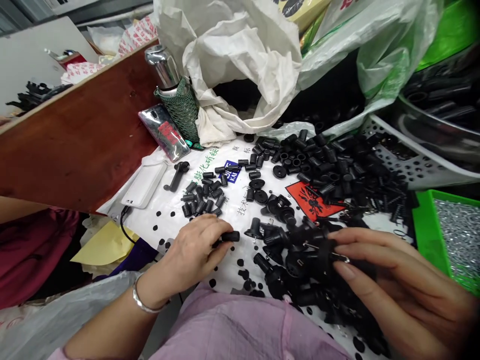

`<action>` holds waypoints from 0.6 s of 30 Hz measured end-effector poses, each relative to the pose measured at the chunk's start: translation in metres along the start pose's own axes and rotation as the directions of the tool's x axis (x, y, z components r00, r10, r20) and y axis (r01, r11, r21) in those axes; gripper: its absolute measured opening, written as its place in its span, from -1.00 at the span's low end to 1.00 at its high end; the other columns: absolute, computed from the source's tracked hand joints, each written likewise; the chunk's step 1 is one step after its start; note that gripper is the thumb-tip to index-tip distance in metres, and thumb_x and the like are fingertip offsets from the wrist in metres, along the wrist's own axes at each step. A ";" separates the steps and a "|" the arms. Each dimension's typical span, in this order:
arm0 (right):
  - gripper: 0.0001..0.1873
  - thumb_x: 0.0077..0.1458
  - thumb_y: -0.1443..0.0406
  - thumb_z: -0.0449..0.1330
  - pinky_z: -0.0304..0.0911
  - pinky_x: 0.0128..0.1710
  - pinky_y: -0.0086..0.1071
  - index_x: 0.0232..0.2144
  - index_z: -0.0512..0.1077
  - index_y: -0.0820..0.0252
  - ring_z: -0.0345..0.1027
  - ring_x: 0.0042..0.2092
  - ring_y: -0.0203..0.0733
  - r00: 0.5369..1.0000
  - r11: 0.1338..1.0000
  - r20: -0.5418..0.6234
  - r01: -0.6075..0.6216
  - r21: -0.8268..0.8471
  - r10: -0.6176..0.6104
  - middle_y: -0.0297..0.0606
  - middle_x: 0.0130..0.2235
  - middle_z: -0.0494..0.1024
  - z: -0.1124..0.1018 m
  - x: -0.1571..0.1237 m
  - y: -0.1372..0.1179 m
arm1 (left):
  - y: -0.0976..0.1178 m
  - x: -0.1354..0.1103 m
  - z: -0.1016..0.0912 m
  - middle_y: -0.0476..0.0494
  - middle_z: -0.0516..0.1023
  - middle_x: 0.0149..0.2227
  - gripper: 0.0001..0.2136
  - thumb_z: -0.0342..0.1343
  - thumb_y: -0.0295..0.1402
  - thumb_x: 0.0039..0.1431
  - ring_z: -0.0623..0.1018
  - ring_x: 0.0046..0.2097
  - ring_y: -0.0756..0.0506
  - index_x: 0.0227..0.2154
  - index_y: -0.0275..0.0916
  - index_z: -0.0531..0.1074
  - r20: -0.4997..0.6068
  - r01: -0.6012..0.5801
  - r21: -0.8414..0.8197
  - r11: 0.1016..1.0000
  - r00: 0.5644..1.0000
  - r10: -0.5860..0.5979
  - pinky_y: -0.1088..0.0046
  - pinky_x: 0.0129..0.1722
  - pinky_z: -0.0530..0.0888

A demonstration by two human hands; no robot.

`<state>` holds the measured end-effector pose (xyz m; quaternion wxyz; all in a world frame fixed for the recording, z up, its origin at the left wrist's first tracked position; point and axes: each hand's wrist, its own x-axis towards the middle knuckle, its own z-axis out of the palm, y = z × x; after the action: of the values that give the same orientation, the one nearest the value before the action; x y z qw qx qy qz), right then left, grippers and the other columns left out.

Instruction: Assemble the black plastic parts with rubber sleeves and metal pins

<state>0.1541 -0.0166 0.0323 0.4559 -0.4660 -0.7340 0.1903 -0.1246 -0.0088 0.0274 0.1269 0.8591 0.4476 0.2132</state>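
My left hand (pixel 197 250), with a silver bangle on its wrist, pinches a short black plastic cylinder (pixel 229 236) just above the white printed sheet (pixel 240 210). My right hand (pixel 378 272) is closed around a black plug-shaped part (pixel 318 252) with a small metal pin, held over a heap of similar black plug parts (pixel 285 270). A small group of black cylinders (pixel 204 197) lies just beyond my left hand. A larger pile of black cylinders and caps (pixel 330 162) spreads across the right of the sheet.
A brown wooden board (pixel 82 140) walls off the left. A white phone (pixel 144 185), a phone in a shiny case (pixel 163 132) and a steel flask in a green net (pixel 176 95) sit behind. White plastic bags (pixel 240 55) at the back; a green tray of metal pieces (pixel 450 235) at right.
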 end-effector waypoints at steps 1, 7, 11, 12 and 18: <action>-0.80 -0.06 0.44 0.18 0.37 -0.29 -0.34 -0.33 0.44 0.09 0.39 -0.22 -0.13 0.999 1.000 0.035 -0.009 0.012 0.009 -0.16 -0.20 0.45 -0.001 0.000 0.000 | 0.000 0.004 0.000 -0.17 0.44 -0.25 -0.80 0.00 -0.46 0.14 0.45 -0.22 -0.06 -0.15 -0.29 0.28 -0.019 0.030 -0.021 0.999 0.999 -0.031 0.31 -0.15 0.43; -0.79 -0.01 0.44 0.15 0.34 -0.19 -0.41 -0.26 0.36 0.18 0.33 -0.13 -0.21 0.989 0.998 0.147 0.000 0.057 -0.009 -0.17 -0.14 0.39 0.001 0.002 -0.002 | 0.004 0.026 0.008 -0.11 0.35 -0.35 -0.82 0.03 -0.39 0.13 0.39 -0.38 0.00 -0.19 -0.28 0.33 -0.009 0.075 -0.183 0.980 0.997 -0.078 0.46 -0.39 0.42; -0.76 0.00 0.46 0.14 0.32 -0.18 -0.42 -0.22 0.33 0.21 0.30 -0.10 -0.22 0.979 0.996 0.198 0.039 0.078 -0.054 -0.15 -0.13 0.36 0.005 0.006 -0.005 | 0.015 0.037 0.017 -0.18 0.41 -0.25 -0.82 0.00 -0.37 0.17 0.44 -0.26 -0.04 -0.18 -0.30 0.31 0.025 -0.015 -0.177 0.984 0.999 0.020 0.43 -0.28 0.44; -0.76 0.00 0.47 0.13 0.33 -0.18 -0.42 -0.22 0.33 0.22 0.30 -0.10 -0.23 0.978 0.995 0.196 0.051 0.085 -0.066 -0.15 -0.13 0.36 0.006 0.007 -0.007 | 0.017 0.039 0.018 -0.19 0.43 -0.24 -0.82 0.00 -0.36 0.17 0.46 -0.25 -0.05 -0.18 -0.30 0.30 0.035 -0.016 -0.170 0.985 0.999 0.022 0.42 -0.27 0.44; -0.73 -0.02 0.52 0.12 0.32 -0.16 -0.42 -0.21 0.32 0.27 0.30 -0.10 -0.24 0.984 0.989 0.151 0.075 0.131 -0.095 -0.13 -0.12 0.35 0.010 0.010 -0.012 | 0.028 0.046 0.023 -0.12 0.45 -0.37 -0.83 0.07 -0.33 0.14 0.46 -0.38 -0.02 -0.24 -0.31 0.31 -0.015 -0.069 -0.205 0.976 0.998 0.067 0.48 -0.39 0.44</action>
<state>0.1383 -0.0129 0.0407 0.4327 -0.3885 -0.7735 0.2523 -0.0706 0.0126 0.0305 0.2056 0.8555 0.3940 0.2658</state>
